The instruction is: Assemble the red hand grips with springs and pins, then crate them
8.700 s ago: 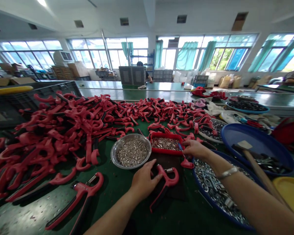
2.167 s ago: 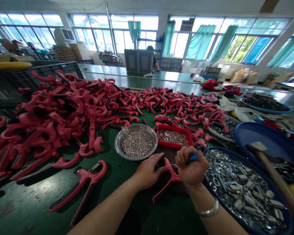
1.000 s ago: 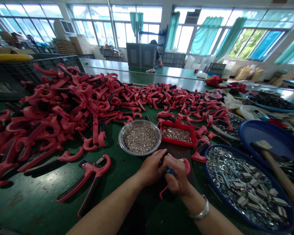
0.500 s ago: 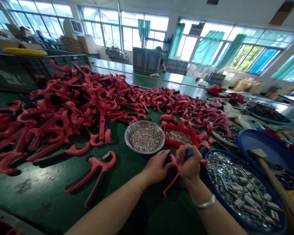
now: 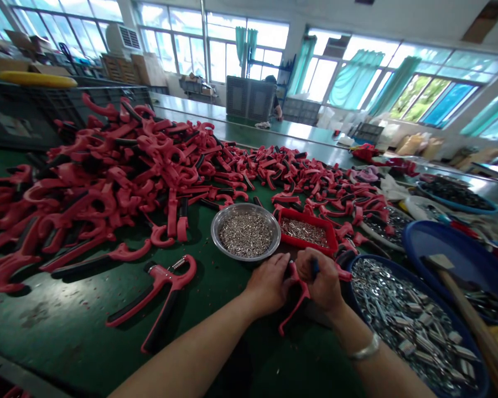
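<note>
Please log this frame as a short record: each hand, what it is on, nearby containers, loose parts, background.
Left hand: fingers at a red piece
Right hand: fist around a blue object, mostly hidden
Containers ahead: round bowl and red tray, both holding small metal parts
Container at right: blue basin with springs and other metal hardware
Loose parts: large red-and-black pile; spring-fitted clamp lying at left
Background: person partly behind gray crates

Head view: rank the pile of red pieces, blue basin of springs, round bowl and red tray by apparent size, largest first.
1. Pile of red pieces
2. Blue basin of springs
3. Round bowl
4. Red tray
</note>
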`<state>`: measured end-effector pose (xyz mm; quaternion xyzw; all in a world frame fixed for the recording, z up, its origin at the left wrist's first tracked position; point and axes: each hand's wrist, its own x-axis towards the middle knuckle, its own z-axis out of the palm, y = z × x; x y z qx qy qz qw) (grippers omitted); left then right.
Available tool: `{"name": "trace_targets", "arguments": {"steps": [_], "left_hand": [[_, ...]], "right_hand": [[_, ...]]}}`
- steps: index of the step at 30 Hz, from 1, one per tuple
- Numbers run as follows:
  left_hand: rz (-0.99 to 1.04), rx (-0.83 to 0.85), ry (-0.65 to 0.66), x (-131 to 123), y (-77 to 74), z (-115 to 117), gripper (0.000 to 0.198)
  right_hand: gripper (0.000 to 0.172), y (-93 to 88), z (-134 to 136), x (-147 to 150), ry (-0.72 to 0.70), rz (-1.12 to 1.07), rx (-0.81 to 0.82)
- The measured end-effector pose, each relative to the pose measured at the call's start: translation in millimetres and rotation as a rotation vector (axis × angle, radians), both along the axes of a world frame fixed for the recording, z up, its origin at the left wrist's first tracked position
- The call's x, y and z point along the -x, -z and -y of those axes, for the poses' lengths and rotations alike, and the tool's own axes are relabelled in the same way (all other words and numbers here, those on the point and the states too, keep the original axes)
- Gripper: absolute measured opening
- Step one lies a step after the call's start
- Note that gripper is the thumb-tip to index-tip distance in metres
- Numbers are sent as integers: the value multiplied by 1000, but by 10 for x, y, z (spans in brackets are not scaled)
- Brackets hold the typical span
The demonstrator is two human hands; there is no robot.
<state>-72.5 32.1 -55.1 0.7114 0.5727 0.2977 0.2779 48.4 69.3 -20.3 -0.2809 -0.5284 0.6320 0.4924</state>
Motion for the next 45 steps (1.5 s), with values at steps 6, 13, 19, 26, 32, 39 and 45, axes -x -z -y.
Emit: {"name": "trace_targets", "arguments": {"steps": [6,13,19,26,32,39,45], "left_hand": [[-49,27,8,-4,-30,9,53],[-88,37,21,-4,-105,-8,51],[-105,56,24,-18,-130,-1,53],[-125,44,50,-1,-139,-23,52],[-123,39,80,9,-124,-35,52],[-112,31,74,10,-92,-40,55],[-107,32,75,15,-53,-53,55]], "right_hand": [[42,-21,-44,-172,-30,-60,-58],[40,-138,-159,-50,-21,44,44],[31,-82,74,-181,-131,121,-82],[43,-267,-478,-561,-82,-4,233],[40,-365,-60,-488,50,-272,148],[38,-139,-20,-301,34,-322,67],[39,-57,-54,-298,14,-336,54]]}}
